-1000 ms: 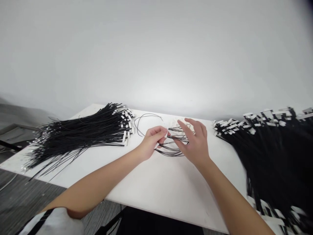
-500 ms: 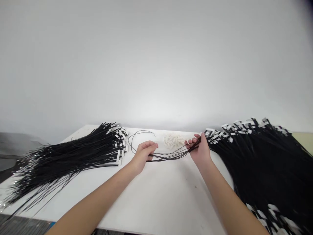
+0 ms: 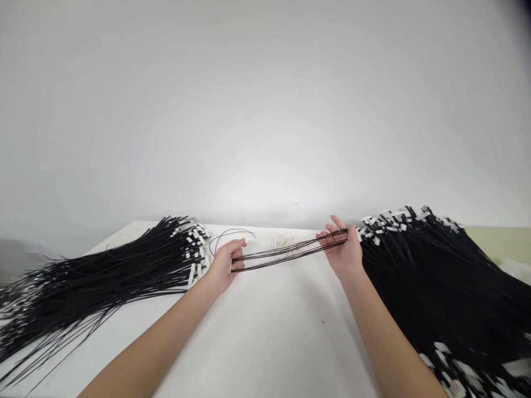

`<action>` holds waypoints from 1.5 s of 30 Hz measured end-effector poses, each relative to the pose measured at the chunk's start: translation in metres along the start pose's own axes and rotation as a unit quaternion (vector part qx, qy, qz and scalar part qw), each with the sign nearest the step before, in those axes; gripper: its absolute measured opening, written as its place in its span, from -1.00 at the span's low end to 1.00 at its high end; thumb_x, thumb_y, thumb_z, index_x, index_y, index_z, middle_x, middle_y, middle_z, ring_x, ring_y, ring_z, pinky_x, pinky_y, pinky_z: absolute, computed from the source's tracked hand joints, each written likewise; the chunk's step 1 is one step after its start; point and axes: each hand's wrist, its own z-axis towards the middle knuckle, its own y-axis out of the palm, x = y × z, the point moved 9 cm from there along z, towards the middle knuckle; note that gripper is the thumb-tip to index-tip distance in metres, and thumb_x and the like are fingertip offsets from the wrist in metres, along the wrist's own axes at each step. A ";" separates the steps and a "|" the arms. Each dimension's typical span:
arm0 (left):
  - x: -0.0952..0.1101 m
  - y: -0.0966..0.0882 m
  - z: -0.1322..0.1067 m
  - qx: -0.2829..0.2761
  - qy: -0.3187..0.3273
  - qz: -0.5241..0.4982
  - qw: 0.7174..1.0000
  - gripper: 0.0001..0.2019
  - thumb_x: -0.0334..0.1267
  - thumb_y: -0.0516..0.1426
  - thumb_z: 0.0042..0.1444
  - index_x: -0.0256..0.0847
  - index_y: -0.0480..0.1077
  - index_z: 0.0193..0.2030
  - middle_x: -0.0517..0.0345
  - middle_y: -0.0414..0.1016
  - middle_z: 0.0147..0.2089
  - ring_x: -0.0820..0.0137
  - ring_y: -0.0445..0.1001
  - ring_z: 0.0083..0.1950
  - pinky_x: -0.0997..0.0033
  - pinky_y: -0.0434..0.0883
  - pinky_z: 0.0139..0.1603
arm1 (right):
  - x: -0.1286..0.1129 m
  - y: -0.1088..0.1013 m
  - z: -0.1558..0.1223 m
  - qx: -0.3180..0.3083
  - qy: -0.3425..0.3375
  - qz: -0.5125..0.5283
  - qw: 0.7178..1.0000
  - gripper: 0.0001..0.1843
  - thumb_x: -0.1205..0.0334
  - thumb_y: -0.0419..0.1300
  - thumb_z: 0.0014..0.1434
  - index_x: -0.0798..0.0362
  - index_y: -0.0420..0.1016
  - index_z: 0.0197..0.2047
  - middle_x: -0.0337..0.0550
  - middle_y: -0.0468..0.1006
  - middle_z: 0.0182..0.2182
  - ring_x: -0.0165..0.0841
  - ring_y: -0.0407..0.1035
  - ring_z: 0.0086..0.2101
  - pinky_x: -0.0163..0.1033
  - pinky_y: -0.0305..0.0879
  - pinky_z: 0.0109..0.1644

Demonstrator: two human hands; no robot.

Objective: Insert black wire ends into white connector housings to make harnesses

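Pale grey wall [image 3: 265, 110] rises plain behind a white tabletop [image 3: 265, 331], which runs across the whole lower part of the view. Over the middle of it, the fingers of the left hand [image 3: 225, 265] are curled closed around one end of a bundle of black wires [image 3: 286, 256], with a narrow white edge showing beside them where the wires emerge. The right hand [image 3: 347, 254] is turned palm up; its thumb lies over the other end of the bundle, while the remaining fingers are half open and loosely spread beneath the wires. Between the two hands the bundle stretches nearly straight, its strands slightly fanned apart, rising a little toward the right hand. Just behind the bundle, a heap of small off-white pieces [image 3: 284, 241] sits on the tabletop, partly crossed by the wires in this view. Near the left hand, a single thin wire [image 3: 232, 230] curves in a loose loop. Farther left lies a large pile of black cables [image 3: 108, 271], with white connectors [image 3: 194, 249] at the end nearer the hand. Beyond the right hand spreads a bigger mass of black cables [image 3: 448, 287], with white ends along both its far and near edges. A yellowish-green strip [image 3: 500, 243] shows behind it at the far right.
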 end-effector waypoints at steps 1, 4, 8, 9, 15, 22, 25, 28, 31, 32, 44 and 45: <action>0.001 0.000 -0.001 0.005 0.000 -0.002 1.000 -0.70 -0.13 0.21 -0.12 -0.26 0.21 -0.39 0.41 -0.19 -0.62 0.69 -0.15 -0.70 0.58 -0.15 -0.69 | -0.001 0.001 0.000 -0.002 0.003 0.002 1.000 -0.51 -0.14 -0.15 0.20 -0.01 0.39 -0.09 -0.25 0.45 -0.44 -0.44 0.37 -0.46 -0.11 0.33 -0.11; 0.002 0.000 -0.003 0.010 -0.007 -0.019 1.000 -0.70 -0.14 0.22 -0.12 -0.25 0.21 -0.38 0.41 -0.18 -0.62 0.69 -0.15 -0.71 0.58 -0.16 -0.70 | -0.004 0.003 -0.002 -0.004 0.012 0.029 1.000 -0.53 -0.09 -0.18 0.23 -0.02 0.41 -0.10 -0.25 0.46 -0.44 -0.45 0.36 -0.45 -0.10 0.32 -0.06; -0.004 0.003 -0.005 -0.002 -0.028 -0.042 0.999 -0.70 -0.15 0.22 -0.13 -0.24 0.20 -0.38 0.42 -0.19 -0.64 0.69 -0.15 -0.71 0.58 -0.16 -0.70 | -0.016 0.008 -0.004 -0.043 -0.014 0.007 0.999 -0.56 -0.08 -0.16 0.22 -0.08 0.40 -0.09 -0.26 0.46 -0.43 -0.46 0.35 -0.44 -0.08 0.30 -0.01; -0.005 0.004 -0.005 -0.004 -0.028 -0.044 0.999 -0.71 -0.16 0.22 -0.13 -0.24 0.20 -0.38 0.42 -0.19 -0.64 0.69 -0.15 -0.71 0.59 -0.16 -0.70 | -0.019 0.009 -0.005 -0.056 -0.027 -0.007 0.998 -0.57 -0.09 -0.15 0.21 -0.10 0.40 -0.08 -0.26 0.46 -0.42 -0.46 0.36 -0.43 -0.07 0.29 0.00; -0.002 0.001 -0.003 -0.004 0.001 -0.045 0.999 -0.74 -0.17 0.21 -0.11 -0.25 0.22 -0.39 0.40 -0.10 -0.64 0.71 -0.14 -0.71 0.60 -0.15 -0.71 | -0.008 0.019 -0.010 -0.089 -0.028 -0.067 0.993 -0.50 -0.19 -0.03 0.11 -0.09 0.37 -0.01 -0.21 0.50 -0.33 -0.38 0.40 -0.28 -0.05 0.28 0.01; 0.009 -0.006 -0.001 0.026 0.024 -0.098 0.995 -0.75 -0.25 0.22 -0.13 -0.26 0.20 -0.43 0.42 -0.14 -0.68 0.70 -0.15 -0.72 0.64 -0.11 -0.74 | 0.044 0.025 -0.020 -0.141 0.065 -0.323 0.934 -0.47 0.06 0.28 -0.08 0.01 0.36 -0.02 -0.08 0.41 -0.09 -0.38 0.36 -0.21 -0.26 0.36 -0.20; 0.016 -0.006 -0.001 0.025 0.034 -0.123 0.992 -0.76 -0.29 0.22 -0.15 -0.26 0.19 -0.44 0.43 -0.15 -0.69 0.69 -0.14 -0.73 0.65 -0.11 -0.75 | 0.055 0.029 -0.028 -0.211 0.096 -0.384 0.894 -0.41 0.08 0.29 -0.09 -0.02 0.32 0.03 -0.10 0.38 -0.09 -0.42 0.35 -0.28 -0.31 0.37 -0.29; 0.024 -0.009 0.000 0.025 0.041 -0.154 0.987 -0.76 -0.32 0.22 -0.15 -0.26 0.20 -0.43 0.42 -0.12 -0.69 0.69 -0.10 -0.72 0.67 -0.10 -0.76 | 0.055 0.027 -0.028 -0.224 0.092 -0.433 0.868 -0.46 0.04 0.27 -0.08 -0.02 0.35 0.00 -0.13 0.41 -0.20 -0.49 0.33 -0.42 -0.43 0.31 -0.50; 0.033 -0.014 0.002 0.031 0.064 -0.166 0.984 -0.78 -0.33 0.21 -0.13 -0.27 0.21 -0.43 0.41 -0.10 -0.69 0.69 -0.09 -0.72 0.67 -0.07 -0.76 | 0.042 0.024 -0.022 -0.188 0.068 -0.461 0.865 -0.56 -0.12 0.12 0.03 0.09 0.45 -0.22 -0.16 0.39 -0.37 -0.57 0.22 -0.60 -0.50 0.09 -0.72; 0.034 -0.014 0.002 0.031 0.072 -0.157 0.985 -0.79 -0.32 0.21 -0.13 -0.27 0.21 -0.43 0.41 -0.10 -0.68 0.68 -0.10 -0.72 0.65 -0.06 -0.75 | 0.035 0.025 -0.020 -0.175 0.057 -0.452 0.873 -0.52 -0.17 0.07 0.06 0.12 0.45 -0.28 -0.17 0.38 -0.41 -0.58 0.19 -0.64 -0.49 0.06 -0.74; -0.001 0.015 -0.003 -0.055 0.026 0.079 0.995 -0.78 -0.19 0.22 -0.14 -0.24 0.32 -0.39 0.27 0.21 -0.49 0.58 0.21 -0.54 0.56 0.22 -0.53 | -0.250 0.037 -0.058 0.192 -0.337 -0.388 0.836 -0.39 -0.29 -0.03 0.04 0.10 0.11 -0.68 -0.25 0.13 -0.80 -0.54 0.14 -0.76 -0.34 -0.02 -0.67; -0.002 0.015 -0.003 -0.057 0.029 0.082 0.995 -0.78 -0.18 0.23 -0.14 -0.24 0.30 -0.43 0.28 0.19 -0.51 0.59 0.17 -0.56 0.57 0.20 -0.54 | -0.274 0.036 -0.065 0.225 -0.362 -0.392 0.815 -0.43 -0.24 -0.02 0.06 0.10 0.15 -0.66 -0.25 0.14 -0.80 -0.53 0.18 -0.73 -0.30 0.03 -0.62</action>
